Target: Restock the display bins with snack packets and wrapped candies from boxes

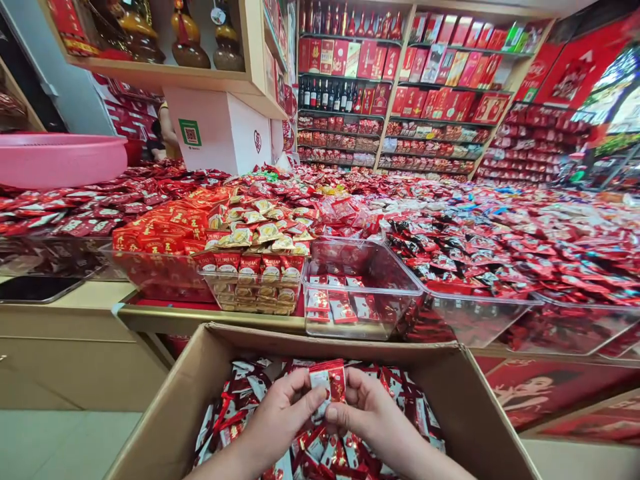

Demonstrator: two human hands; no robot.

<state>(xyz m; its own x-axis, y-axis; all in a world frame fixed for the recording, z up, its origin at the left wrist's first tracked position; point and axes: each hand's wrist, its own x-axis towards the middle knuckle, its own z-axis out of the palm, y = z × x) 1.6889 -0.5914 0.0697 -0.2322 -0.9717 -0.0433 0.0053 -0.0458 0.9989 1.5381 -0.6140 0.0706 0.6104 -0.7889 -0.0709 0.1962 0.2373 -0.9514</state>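
My left hand (287, 417) and my right hand (367, 417) are closed on small red and white packets (327, 380), held upright between the fingertips. Both hands are over an open cardboard box (185, 400) heaped with similar red and white packets (410, 400). Behind the box, a clear plastic bin (400, 291) has rows of red and white packets (343, 307) lying on its bottom. To its left, another clear bin is piled with gold and red packets (265, 233).
Heaped bins of red packets (465, 253) spread to the right. At the left are a pink basin (60, 160), a dark phone-like slab (37, 289) and orange-red packets (165, 227). Shelves of bottles and boxes (345, 59) stand behind. Part of a person (169, 130) shows at the back left.
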